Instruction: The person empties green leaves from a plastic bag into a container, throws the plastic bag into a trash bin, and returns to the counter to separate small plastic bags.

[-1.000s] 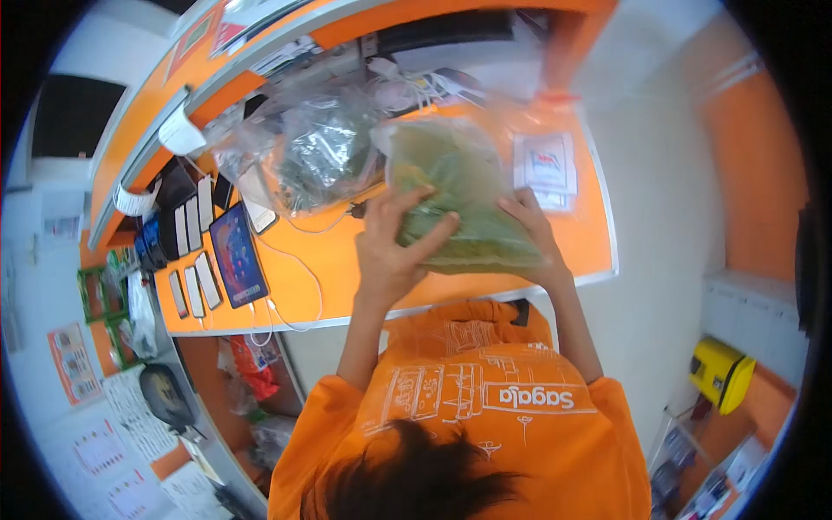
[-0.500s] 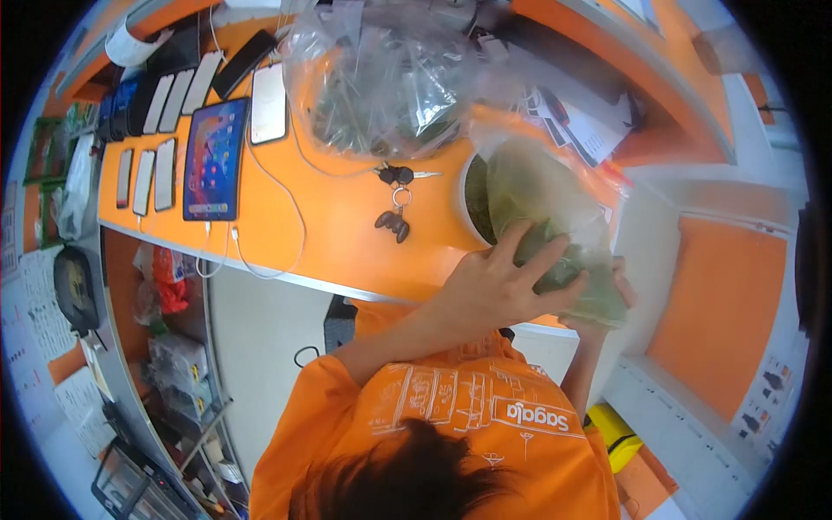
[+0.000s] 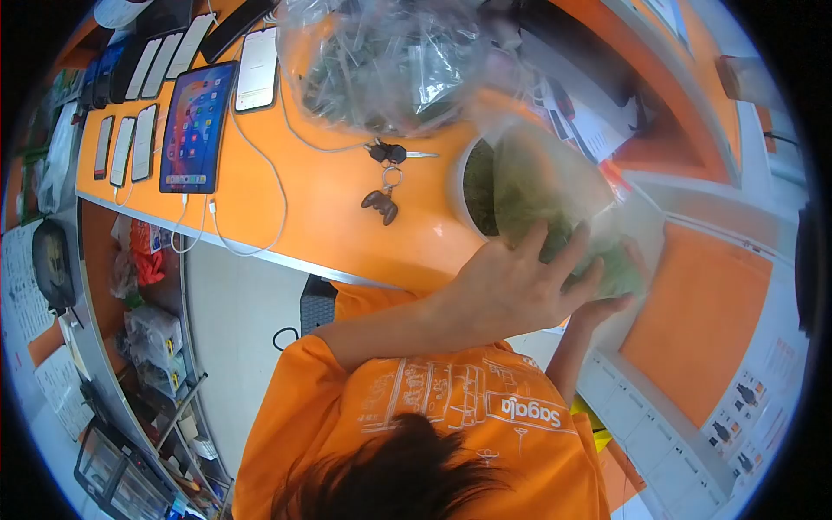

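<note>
A clear plastic bag [image 3: 542, 178] with green contents leans against a round white container [image 3: 462, 195] holding dark green, loose matter. My left hand [image 3: 520, 282] presses on the near side of the bag with its fingers curved over it. From the right, my right hand [image 3: 608, 305] grips the bag's lower end, its fingers partly hidden behind the plastic. What the green contents are I cannot make out. A bunch of keys [image 3: 387, 153] with a dark game-controller fob [image 3: 380, 206] lies left of the container.
A large clear bag [image 3: 381, 74] of green packets stands at the back of the orange counter [image 3: 321, 208]. To the left are a tablet [image 3: 198, 130], several phones [image 3: 143, 143] and white charging cables [image 3: 282, 208]. Papers [image 3: 598, 130] lie at the back right.
The view has shifted, so the counter items sit further left and higher. Both hands still hold the bag, and its lower end has moved slightly up and right in view.
</note>
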`<control>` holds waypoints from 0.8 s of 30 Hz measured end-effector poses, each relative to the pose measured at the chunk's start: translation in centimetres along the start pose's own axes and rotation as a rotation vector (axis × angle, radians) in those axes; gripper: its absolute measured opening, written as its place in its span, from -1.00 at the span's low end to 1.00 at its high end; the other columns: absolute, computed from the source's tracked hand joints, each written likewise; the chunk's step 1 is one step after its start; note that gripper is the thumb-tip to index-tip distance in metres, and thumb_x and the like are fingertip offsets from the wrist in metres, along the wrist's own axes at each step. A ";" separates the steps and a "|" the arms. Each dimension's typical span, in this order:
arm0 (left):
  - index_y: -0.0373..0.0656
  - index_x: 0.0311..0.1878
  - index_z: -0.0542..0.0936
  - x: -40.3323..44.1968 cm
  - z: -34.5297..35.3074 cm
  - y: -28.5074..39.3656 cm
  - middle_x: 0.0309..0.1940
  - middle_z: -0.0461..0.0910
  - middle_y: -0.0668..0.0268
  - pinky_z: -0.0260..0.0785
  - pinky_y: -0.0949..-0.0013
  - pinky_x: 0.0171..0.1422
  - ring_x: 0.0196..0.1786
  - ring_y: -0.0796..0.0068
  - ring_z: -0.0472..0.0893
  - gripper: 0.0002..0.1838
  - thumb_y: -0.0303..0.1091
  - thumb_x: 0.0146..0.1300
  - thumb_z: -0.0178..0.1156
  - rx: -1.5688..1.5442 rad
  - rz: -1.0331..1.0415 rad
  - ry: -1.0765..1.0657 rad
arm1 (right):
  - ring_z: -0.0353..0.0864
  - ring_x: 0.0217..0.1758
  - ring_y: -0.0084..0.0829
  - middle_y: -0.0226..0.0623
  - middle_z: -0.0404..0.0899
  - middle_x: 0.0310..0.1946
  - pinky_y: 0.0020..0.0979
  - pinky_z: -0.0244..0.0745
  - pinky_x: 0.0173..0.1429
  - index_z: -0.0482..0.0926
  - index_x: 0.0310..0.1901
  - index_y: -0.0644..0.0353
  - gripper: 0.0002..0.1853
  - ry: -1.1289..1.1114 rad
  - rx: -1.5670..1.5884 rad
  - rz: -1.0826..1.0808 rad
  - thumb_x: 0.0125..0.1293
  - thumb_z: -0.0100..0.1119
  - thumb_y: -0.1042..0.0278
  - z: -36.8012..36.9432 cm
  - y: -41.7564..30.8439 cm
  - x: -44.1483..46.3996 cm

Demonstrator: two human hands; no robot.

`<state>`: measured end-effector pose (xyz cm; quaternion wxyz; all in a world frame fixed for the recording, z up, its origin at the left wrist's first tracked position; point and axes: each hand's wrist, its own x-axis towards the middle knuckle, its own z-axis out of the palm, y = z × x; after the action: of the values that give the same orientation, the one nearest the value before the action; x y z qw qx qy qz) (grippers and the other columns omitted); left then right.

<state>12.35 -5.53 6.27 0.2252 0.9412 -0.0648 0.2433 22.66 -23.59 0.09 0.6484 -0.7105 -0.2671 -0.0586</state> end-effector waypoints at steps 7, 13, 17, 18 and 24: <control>0.00 -0.09 0.56 0.3 -0.3 0.4 0.09 0.41 0.16 0.37 0.50 -0.66 -0.21 0.13 0.57 -0.66 -0.34 -0.02 0.09 0.120 0.021 -0.010 | 0.34 0.02 -0.28 -0.16 0.31 -0.09 -0.25 0.33 0.10 0.40 -0.06 0.29 -0.36 0.241 0.118 0.181 0.29 -0.37 -0.22 1.8 -1.2 0.7; 0.07 -0.21 0.60 0.7 0.0 -0.3 0.04 0.47 0.43 0.45 0.48 -0.49 -0.05 0.15 0.52 -0.72 -0.32 -0.07 0.12 0.034 -0.029 0.170 | 0.35 0.02 -0.30 -0.18 0.32 -0.09 -0.26 0.29 0.14 0.39 -0.04 0.33 -0.41 0.214 0.125 0.196 0.31 -0.41 -0.08 2.2 -1.7 1.2; 0.11 -0.29 0.62 1.1 0.1 -0.9 -0.02 0.51 0.57 0.47 0.48 -0.40 -0.01 0.24 0.49 -0.75 -0.31 -0.13 0.16 -0.013 -0.008 0.189 | 0.38 0.00 -0.28 -0.17 0.33 -0.10 -0.24 0.32 0.10 0.35 -0.01 0.30 -0.53 0.226 0.169 0.167 0.33 -0.28 0.03 2.8 -2.0 1.8; 0.11 -0.30 0.62 1.2 0.1 -0.8 -0.04 0.52 0.58 0.47 0.48 -0.40 -0.02 0.27 0.50 -0.75 -0.31 -0.14 0.16 -0.034 -0.024 0.171 | 0.39 -0.01 -0.28 -0.16 0.33 -0.10 -0.25 0.34 0.09 0.35 -0.01 0.29 -0.56 0.234 0.182 0.157 0.33 -0.24 0.05 2.8 -2.0 1.9; 0.11 -0.28 0.62 1.9 -0.3 -0.8 -0.09 0.54 0.62 0.46 0.50 -0.38 -0.04 0.41 0.50 -0.77 -0.29 -0.09 0.16 -0.031 -0.058 0.086 | 0.45 -0.02 -0.22 -0.13 0.37 -0.17 -0.22 0.40 0.06 0.42 -0.16 0.26 -0.74 0.140 0.220 -0.092 0.35 -0.10 0.22 2.8 -0.4 2.4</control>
<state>14.06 -4.74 7.16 0.2494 0.9277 -0.0316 0.2759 23.76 -20.22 1.01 0.7362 -0.6161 -0.2581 -0.1082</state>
